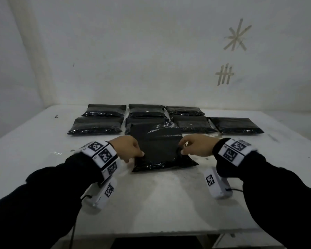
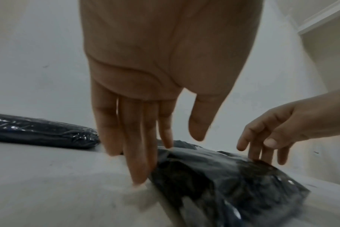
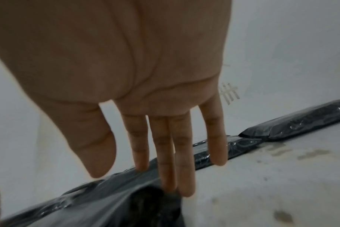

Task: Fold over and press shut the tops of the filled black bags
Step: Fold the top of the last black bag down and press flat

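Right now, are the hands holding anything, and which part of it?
Neither hand grips anything. The left hand and right hand touch the side edges of the nearest black bag with straight fingers.

On the table (image 1: pixel 43 141), 7 filled bags lie in 2 rows at the far side: 3 in the back row (image 1: pixel 146 110), 4 in the front row (image 1: pixel 95 125). An 8th bag (image 1: pixel 158 150) lies nearer the person, its far end overlapping the front row's 2nd bag. The left hand (image 1: pixel 127 147) is at its left edge, the right hand (image 1: pixel 197 145) at its right edge.
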The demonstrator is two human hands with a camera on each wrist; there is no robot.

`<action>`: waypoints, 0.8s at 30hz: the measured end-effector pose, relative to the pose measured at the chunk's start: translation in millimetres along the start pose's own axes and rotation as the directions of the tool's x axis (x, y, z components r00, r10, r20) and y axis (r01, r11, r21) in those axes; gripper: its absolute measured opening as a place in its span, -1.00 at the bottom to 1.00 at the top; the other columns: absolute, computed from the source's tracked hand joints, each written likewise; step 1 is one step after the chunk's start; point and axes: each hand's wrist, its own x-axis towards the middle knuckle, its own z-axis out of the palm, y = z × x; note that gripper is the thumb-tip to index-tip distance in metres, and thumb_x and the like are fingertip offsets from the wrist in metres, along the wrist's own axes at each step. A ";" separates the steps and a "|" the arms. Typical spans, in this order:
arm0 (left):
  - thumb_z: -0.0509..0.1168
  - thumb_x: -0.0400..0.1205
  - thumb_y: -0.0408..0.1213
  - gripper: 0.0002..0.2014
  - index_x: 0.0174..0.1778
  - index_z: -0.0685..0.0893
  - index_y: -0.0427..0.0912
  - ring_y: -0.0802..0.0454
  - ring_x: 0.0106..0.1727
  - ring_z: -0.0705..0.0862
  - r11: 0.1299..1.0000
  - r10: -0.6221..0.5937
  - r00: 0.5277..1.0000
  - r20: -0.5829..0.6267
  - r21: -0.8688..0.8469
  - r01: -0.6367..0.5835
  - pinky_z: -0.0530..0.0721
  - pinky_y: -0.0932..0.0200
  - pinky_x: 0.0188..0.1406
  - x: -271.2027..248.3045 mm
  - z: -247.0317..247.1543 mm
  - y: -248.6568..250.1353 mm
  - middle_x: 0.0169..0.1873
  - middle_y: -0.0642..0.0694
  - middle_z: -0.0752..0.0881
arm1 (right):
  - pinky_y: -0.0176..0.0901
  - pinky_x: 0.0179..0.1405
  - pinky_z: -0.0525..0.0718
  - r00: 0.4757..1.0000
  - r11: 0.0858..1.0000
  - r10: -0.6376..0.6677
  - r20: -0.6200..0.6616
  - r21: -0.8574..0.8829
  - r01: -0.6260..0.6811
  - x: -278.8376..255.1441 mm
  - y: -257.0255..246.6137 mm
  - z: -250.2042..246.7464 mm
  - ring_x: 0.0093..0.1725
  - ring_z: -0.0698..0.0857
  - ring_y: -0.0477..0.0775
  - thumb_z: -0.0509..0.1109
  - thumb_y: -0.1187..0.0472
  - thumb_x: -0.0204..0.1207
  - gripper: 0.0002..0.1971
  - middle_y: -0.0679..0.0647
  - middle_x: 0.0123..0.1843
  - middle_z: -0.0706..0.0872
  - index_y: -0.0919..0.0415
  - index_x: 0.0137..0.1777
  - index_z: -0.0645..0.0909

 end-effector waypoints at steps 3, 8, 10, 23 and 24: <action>0.32 0.61 -0.10 -0.68 0.09 0.69 -0.31 -0.05 -0.13 0.78 0.986 -0.137 0.985 -0.106 -0.112 0.125 0.57 0.31 -0.49 21.3 -7.1 -0.3 0.01 -0.21 0.77 | -0.14 -0.28 0.62 0.995 0.994 0.076 -0.057 0.087 -0.071 25.2 4.7 -14.6 -0.01 0.72 0.14 0.35 0.18 0.58 -0.68 0.18 0.11 0.71 0.26 0.29 0.61; 0.38 0.58 -0.19 -0.53 0.31 0.55 -0.43 -0.18 0.21 0.66 0.932 -0.309 0.933 -0.184 -0.253 0.259 0.57 0.11 -0.02 52.2 -7.1 1.3 0.19 -0.31 0.68 | -0.03 -0.13 0.70 0.975 0.963 0.181 -0.127 0.225 -0.149 64.4 9.0 -18.0 -0.02 0.77 0.20 0.39 0.21 0.57 -0.66 0.28 0.07 0.76 0.45 0.23 0.63; 0.39 0.59 -0.19 -0.42 0.44 0.43 -0.43 -0.15 0.28 0.63 0.919 -0.351 0.920 -0.176 -0.255 0.302 0.57 0.13 0.15 59.5 -6.1 2.9 0.26 -0.28 0.64 | 0.02 -0.06 0.67 0.970 0.937 0.214 -0.117 0.306 -0.170 78.2 9.7 -11.1 -0.03 0.74 0.24 0.45 0.23 0.53 -0.60 0.30 0.01 0.75 0.47 0.29 0.58; 0.46 0.51 -0.26 -0.49 0.33 0.57 -0.44 -0.15 -0.01 0.70 0.809 -0.377 0.925 -0.043 -0.502 0.307 0.71 0.30 -0.16 78.8 -8.0 -11.4 0.26 -0.32 0.64 | -0.38 -0.68 0.29 0.923 0.713 0.366 0.115 0.603 -0.358 94.4 29.4 -0.1 -0.60 0.37 -0.07 0.56 0.33 0.37 -0.74 0.04 -0.54 0.48 0.21 -0.42 0.53; 0.43 0.54 -0.30 -0.53 0.33 0.57 -0.44 -0.05 -0.20 0.66 0.767 -0.365 0.930 -0.035 -0.578 0.280 0.65 0.43 -0.47 78.1 -7.1 -11.3 0.19 -0.30 0.68 | -0.36 -0.66 0.25 0.920 0.666 0.373 0.123 0.655 -0.358 94.6 30.2 0.1 -0.55 0.33 -0.08 0.56 0.29 0.38 -0.76 0.04 -0.49 0.45 0.19 -0.38 0.53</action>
